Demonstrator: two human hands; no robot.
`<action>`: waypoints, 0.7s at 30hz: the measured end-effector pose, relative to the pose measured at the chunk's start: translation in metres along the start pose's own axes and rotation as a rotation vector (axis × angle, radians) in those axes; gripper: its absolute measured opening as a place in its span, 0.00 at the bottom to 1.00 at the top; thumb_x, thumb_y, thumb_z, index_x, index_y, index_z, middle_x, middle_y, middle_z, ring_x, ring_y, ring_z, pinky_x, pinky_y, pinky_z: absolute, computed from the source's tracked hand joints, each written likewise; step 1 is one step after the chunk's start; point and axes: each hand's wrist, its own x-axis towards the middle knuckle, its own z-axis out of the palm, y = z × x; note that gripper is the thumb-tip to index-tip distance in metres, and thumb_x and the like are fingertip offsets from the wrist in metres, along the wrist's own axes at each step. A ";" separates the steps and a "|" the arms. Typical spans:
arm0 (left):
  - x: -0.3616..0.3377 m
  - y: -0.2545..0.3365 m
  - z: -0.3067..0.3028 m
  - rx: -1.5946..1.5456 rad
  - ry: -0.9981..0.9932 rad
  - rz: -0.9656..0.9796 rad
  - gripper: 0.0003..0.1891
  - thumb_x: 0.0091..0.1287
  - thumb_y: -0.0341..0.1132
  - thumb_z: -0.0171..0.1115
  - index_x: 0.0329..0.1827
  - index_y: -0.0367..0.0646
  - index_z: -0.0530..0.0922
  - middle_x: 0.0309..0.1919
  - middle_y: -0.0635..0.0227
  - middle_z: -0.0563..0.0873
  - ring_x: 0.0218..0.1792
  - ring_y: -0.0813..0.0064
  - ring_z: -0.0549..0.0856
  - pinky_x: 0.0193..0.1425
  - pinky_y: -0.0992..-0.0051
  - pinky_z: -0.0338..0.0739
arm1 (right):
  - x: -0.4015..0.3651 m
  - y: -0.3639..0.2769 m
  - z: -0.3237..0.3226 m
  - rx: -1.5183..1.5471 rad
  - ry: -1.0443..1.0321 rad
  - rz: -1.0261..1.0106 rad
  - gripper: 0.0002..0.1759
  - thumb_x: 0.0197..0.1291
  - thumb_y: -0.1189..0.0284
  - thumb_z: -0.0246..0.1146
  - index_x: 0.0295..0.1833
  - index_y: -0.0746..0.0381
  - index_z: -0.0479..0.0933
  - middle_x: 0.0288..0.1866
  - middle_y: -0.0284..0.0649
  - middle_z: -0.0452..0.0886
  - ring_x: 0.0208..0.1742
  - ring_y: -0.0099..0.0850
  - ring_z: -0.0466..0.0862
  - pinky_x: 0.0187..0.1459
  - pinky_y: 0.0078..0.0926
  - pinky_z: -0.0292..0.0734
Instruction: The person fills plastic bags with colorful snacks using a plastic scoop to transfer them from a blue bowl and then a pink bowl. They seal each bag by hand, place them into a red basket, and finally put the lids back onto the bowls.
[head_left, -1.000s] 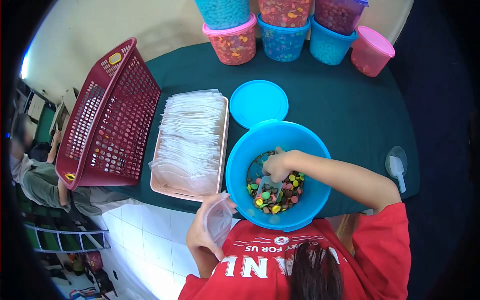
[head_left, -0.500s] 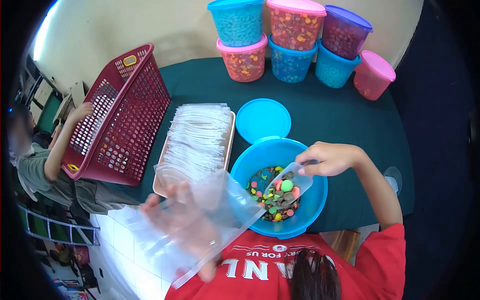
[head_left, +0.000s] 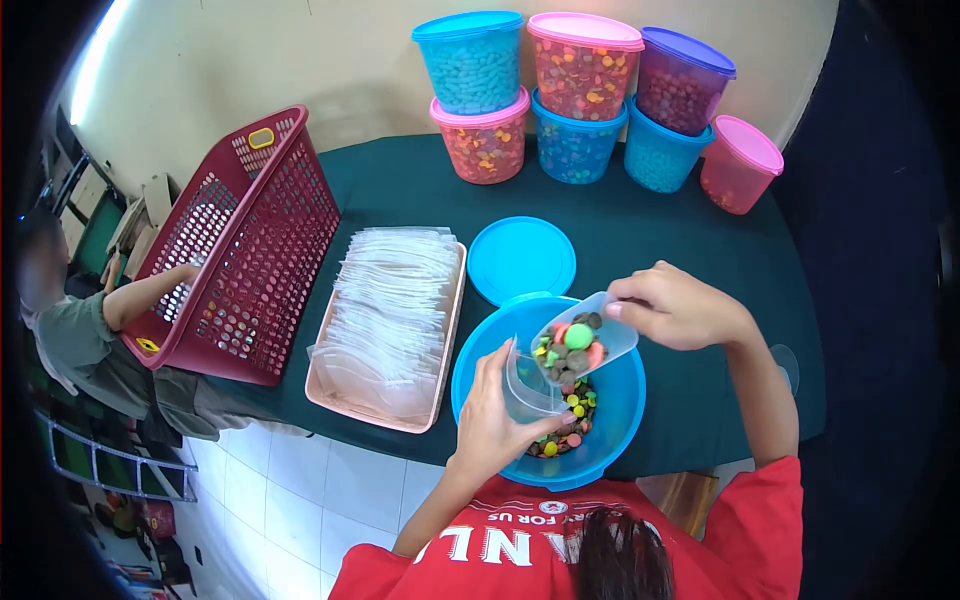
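Note:
My right hand [head_left: 675,305] grips a clear plastic scoop [head_left: 622,343] filled with colourful and brown candies [head_left: 572,350]. The scoop tilts left over the blue tub [head_left: 625,420], where more candies [head_left: 572,436] lie. With my left hand [head_left: 495,420] I hold a clear plastic bag [head_left: 532,392] by its opening, right under the scoop's front edge. Left of the tub, a peach tray [head_left: 382,417] holds a long row of clear bags [head_left: 395,300]. A round blue lid [head_left: 522,261] lies behind the tub.
Several lidded tubs of candies [head_left: 580,130] stand stacked at the back. On the left is a maroon laundry basket [head_left: 250,250], with another person's arm [head_left: 150,297] reaching into it. A clear round lid [head_left: 785,370] lies at the right edge.
My left hand has moved right to the tub, and the bag is now held under the scoop. The loaded scoop has risen slightly. The other person's hand has moved lower at the basket.

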 end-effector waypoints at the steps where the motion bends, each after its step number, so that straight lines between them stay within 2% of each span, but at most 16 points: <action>1: 0.000 0.001 -0.001 0.034 -0.009 -0.002 0.46 0.34 0.47 0.75 0.55 0.34 0.62 0.45 0.54 0.71 0.47 0.60 0.75 0.47 0.68 0.71 | 0.003 -0.003 0.002 -0.162 -0.015 -0.014 0.13 0.56 0.69 0.49 0.29 0.67 0.74 0.23 0.48 0.76 0.25 0.42 0.75 0.34 0.37 0.66; 3: -0.001 0.003 -0.002 0.032 -0.015 -0.021 0.45 0.34 0.47 0.75 0.54 0.34 0.62 0.45 0.54 0.72 0.46 0.61 0.76 0.46 0.68 0.72 | 0.007 -0.011 0.009 -0.408 0.017 -0.040 0.12 0.53 0.69 0.51 0.26 0.64 0.76 0.21 0.47 0.76 0.25 0.42 0.76 0.39 0.38 0.62; 4: -0.001 0.004 -0.002 0.027 -0.019 -0.039 0.44 0.35 0.47 0.75 0.54 0.34 0.63 0.45 0.55 0.72 0.46 0.61 0.76 0.46 0.68 0.72 | 0.009 -0.018 0.010 -0.412 0.017 -0.043 0.12 0.53 0.69 0.51 0.26 0.64 0.76 0.21 0.47 0.76 0.25 0.42 0.76 0.39 0.38 0.62; 6: -0.002 0.003 0.000 -0.013 -0.021 -0.066 0.44 0.34 0.44 0.76 0.53 0.34 0.63 0.44 0.55 0.72 0.46 0.61 0.75 0.48 0.67 0.70 | 0.011 -0.039 0.011 -0.766 -0.010 -0.027 0.11 0.48 0.68 0.54 0.23 0.63 0.77 0.20 0.45 0.76 0.25 0.39 0.76 0.37 0.33 0.62; 7: -0.003 0.002 0.001 -0.051 -0.030 -0.095 0.43 0.33 0.41 0.77 0.52 0.34 0.62 0.43 0.55 0.72 0.46 0.61 0.74 0.50 0.67 0.69 | 0.011 -0.053 0.012 -0.839 -0.037 -0.021 0.09 0.43 0.66 0.58 0.22 0.61 0.77 0.23 0.41 0.78 0.30 0.34 0.78 0.38 0.30 0.60; 8: -0.002 0.001 0.001 -0.050 -0.027 -0.097 0.43 0.33 0.41 0.77 0.52 0.34 0.62 0.43 0.55 0.72 0.46 0.61 0.74 0.50 0.67 0.69 | 0.013 -0.063 0.017 -0.840 -0.038 -0.025 0.09 0.43 0.66 0.58 0.22 0.61 0.77 0.23 0.41 0.78 0.30 0.34 0.78 0.38 0.30 0.60; 10: -0.003 -0.001 0.000 0.007 -0.028 -0.018 0.39 0.39 0.43 0.73 0.53 0.35 0.64 0.44 0.54 0.72 0.45 0.58 0.76 0.46 0.66 0.72 | 0.015 -0.081 0.032 -1.052 -0.102 -0.087 0.09 0.41 0.65 0.60 0.25 0.58 0.79 0.26 0.36 0.79 0.35 0.32 0.77 0.41 0.30 0.58; 12: -0.005 -0.011 0.005 -0.003 -0.033 -0.007 0.38 0.40 0.41 0.73 0.53 0.36 0.64 0.45 0.54 0.72 0.46 0.57 0.75 0.46 0.66 0.71 | 0.014 -0.102 0.051 -1.242 -0.180 -0.127 0.08 0.42 0.65 0.59 0.23 0.58 0.77 0.24 0.32 0.76 0.34 0.27 0.74 0.41 0.26 0.57; 13: -0.006 -0.014 0.007 -0.014 -0.035 0.007 0.36 0.41 0.39 0.72 0.53 0.36 0.64 0.45 0.53 0.72 0.47 0.56 0.74 0.47 0.66 0.71 | 0.012 -0.105 0.064 -1.336 -0.040 -0.192 0.07 0.42 0.67 0.59 0.24 0.59 0.78 0.24 0.33 0.76 0.35 0.29 0.74 0.45 0.27 0.58; 17: -0.006 -0.016 0.006 -0.061 -0.081 -0.060 0.37 0.43 0.35 0.70 0.56 0.35 0.60 0.47 0.53 0.70 0.49 0.55 0.71 0.52 0.66 0.67 | 0.015 -0.108 0.070 -1.362 -0.132 -0.235 0.09 0.42 0.69 0.58 0.30 0.63 0.77 0.26 0.37 0.77 0.38 0.31 0.75 0.48 0.30 0.58; 18: -0.007 -0.014 0.005 -0.065 -0.081 -0.064 0.37 0.43 0.35 0.70 0.56 0.35 0.60 0.47 0.53 0.70 0.49 0.55 0.71 0.52 0.66 0.67 | 0.013 -0.105 0.060 -1.281 -0.070 -0.196 0.10 0.42 0.69 0.58 0.31 0.63 0.76 0.27 0.38 0.77 0.38 0.32 0.75 0.48 0.30 0.58; 20: -0.007 -0.008 0.003 -0.065 0.082 -0.026 0.39 0.43 0.35 0.71 0.57 0.33 0.58 0.47 0.52 0.69 0.50 0.57 0.71 0.52 0.67 0.66 | 0.006 -0.100 0.032 -1.169 0.109 -0.137 0.11 0.41 0.71 0.59 0.32 0.65 0.74 0.30 0.41 0.77 0.38 0.33 0.74 0.48 0.33 0.59; 21: -0.010 -0.014 0.008 -0.238 0.148 -0.118 0.40 0.43 0.34 0.71 0.57 0.32 0.57 0.47 0.52 0.67 0.50 0.59 0.70 0.53 0.68 0.66 | 0.003 -0.089 0.020 -1.018 0.286 -0.149 0.08 0.43 0.72 0.57 0.30 0.64 0.73 0.29 0.42 0.76 0.37 0.34 0.74 0.45 0.34 0.59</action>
